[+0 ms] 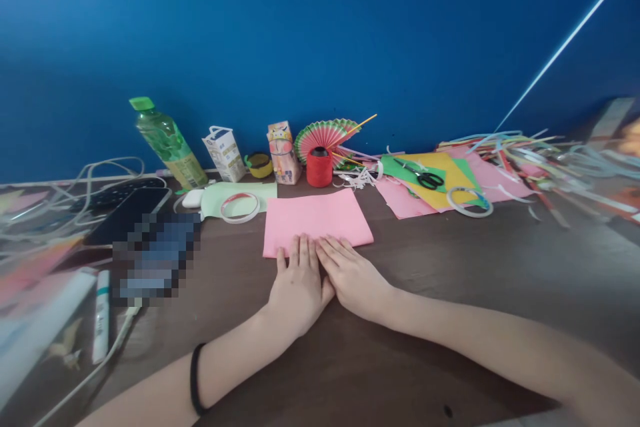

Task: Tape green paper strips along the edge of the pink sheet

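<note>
A blue wall (320, 33) is filling the background, a thin pale line slanting across it at upper right. In front, a dark brown bench (425, 340) is spreading toward the viewer, showing a soft sheen at right. Pink paper (315, 217) is lying flat on its middle; the left hand (299, 290) and right hand (363, 283) are resting side by side on the near edge. A red spool (319, 168) is standing just beyond. The fingers (295, 252) are extending straight, unclosed, gripping nothing: the left's slightly spread, the right's close together.
</note>
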Demonstrator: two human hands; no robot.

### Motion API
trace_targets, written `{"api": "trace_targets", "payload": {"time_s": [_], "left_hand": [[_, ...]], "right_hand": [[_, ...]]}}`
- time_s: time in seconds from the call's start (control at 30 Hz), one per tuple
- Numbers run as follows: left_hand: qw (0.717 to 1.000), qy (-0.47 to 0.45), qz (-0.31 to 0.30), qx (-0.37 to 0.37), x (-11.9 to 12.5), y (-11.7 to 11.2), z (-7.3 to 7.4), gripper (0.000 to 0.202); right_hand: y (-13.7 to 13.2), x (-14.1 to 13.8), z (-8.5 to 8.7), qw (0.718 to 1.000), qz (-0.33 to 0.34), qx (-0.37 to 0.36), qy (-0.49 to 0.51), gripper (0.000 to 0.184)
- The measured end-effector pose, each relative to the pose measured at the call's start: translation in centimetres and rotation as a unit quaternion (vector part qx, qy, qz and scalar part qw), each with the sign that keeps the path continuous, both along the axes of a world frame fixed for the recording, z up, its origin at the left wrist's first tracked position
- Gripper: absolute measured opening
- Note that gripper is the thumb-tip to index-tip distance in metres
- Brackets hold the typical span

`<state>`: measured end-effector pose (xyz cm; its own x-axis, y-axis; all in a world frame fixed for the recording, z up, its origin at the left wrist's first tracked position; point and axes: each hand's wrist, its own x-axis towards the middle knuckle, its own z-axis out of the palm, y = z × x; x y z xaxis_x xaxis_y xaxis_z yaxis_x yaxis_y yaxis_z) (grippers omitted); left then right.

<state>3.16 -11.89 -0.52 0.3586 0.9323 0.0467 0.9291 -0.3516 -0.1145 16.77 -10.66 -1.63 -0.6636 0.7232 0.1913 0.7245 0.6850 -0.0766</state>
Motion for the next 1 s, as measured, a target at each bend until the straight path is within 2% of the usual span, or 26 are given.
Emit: {"api": "trace_targets", "payload": {"time_s": [0.23,0.47,0.73,0.87,1.0], "left_hand": [[0.998,0.030,-0.006,0.056,0.0,-0.2,-0.3,0.055],[0.988,0.076,-0.060,0.122,0.2,-0.5,-0.5,0.040],[0.987,0.076,-0.059,0.130,0.1,-0.3,-0.7,0.038],[0.990,0.067,-0.057,0.110,-0.1,-0.4,-0.7,0.038],[0.994,0.047,-0.041,0.090,0.0,-0.5,-0.6,0.038]], "right_hand": [[0.3,-0.1,0.1,1.000,0.007,-0.012,-0.016,0.053],[0.4,-0.2,0.5,0.999,0.001,-0.033,-0.024,0.054],[0.7,0.3,0.9,0.999,0.020,-0.040,-0.009,0.048],[0.8,0.4,1.1,0.999,0.032,-0.042,-0.012,0.045],[0.7,0.1,1.1,0.999,0.014,-0.039,-0.008,0.044]]}}
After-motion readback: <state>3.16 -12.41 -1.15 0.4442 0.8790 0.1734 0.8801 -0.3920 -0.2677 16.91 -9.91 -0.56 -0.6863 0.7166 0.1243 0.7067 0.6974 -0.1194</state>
